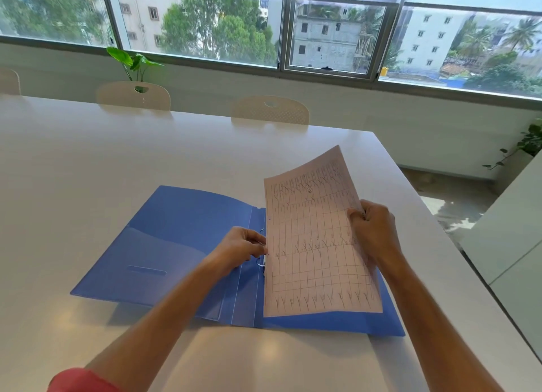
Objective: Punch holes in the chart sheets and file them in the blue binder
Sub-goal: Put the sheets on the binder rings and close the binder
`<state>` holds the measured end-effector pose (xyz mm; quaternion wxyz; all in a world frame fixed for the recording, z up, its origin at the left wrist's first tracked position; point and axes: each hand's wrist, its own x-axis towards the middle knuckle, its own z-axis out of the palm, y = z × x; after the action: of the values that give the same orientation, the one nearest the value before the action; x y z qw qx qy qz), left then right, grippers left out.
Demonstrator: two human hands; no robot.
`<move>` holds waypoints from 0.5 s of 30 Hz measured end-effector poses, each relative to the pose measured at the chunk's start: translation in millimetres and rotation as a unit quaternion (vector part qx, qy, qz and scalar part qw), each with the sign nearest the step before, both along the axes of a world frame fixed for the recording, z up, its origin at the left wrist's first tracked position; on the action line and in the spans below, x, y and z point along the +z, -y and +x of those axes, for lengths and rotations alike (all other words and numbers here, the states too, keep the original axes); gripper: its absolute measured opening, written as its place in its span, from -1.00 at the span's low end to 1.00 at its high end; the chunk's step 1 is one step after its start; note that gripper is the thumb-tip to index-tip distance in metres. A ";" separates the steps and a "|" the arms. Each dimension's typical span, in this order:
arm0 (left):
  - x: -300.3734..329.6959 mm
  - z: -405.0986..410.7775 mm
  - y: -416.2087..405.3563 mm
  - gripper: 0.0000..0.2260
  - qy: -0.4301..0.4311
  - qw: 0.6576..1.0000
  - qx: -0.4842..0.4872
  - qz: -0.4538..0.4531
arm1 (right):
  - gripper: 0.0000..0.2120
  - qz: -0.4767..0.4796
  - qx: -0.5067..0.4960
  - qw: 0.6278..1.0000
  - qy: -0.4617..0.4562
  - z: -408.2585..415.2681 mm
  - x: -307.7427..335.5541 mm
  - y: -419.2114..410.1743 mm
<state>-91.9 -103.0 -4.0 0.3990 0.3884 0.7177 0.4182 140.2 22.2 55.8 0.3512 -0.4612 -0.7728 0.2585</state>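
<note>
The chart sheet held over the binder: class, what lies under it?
Under the chart sheet the right-hand cover of the open blue binder shows along the near edge and corner. The cover's middle is hidden, so any sheets already filed cannot be seen.

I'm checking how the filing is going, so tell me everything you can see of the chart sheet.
The chart sheet is pale pink paper printed with a grid and small dark traces. It stands tilted over the right half of the open blue binder, its far corner raised and curling. Its left edge sits at the metal rings, where the left hand pinches it; the right hand grips its right edge. Punched holes are too small to confirm.
</note>
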 end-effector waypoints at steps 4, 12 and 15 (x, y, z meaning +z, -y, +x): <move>-5.7 4.7 0.3 -0.87 0.009 1.000 -0.002 -0.006 | -0.73 -0.001 -0.004 1.000 0.013 1.1 -4.0 -1.8; -10.1 3.6 -1.6 -0.85 0.059 0.998 0.017 -0.012 | -0.74 -0.005 -0.012 1.000 0.024 2.7 -8.9 -6.1; -10.2 1.5 -3.2 -0.84 0.069 0.997 0.016 -0.018 | -0.75 -0.014 -0.011 1.000 0.018 1.7 -9.9 -5.1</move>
<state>-90.4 -99.8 -14.2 0.4479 0.3399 0.7019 0.4372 141.9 27.3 45.8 0.3338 -0.4794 -0.7698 0.2574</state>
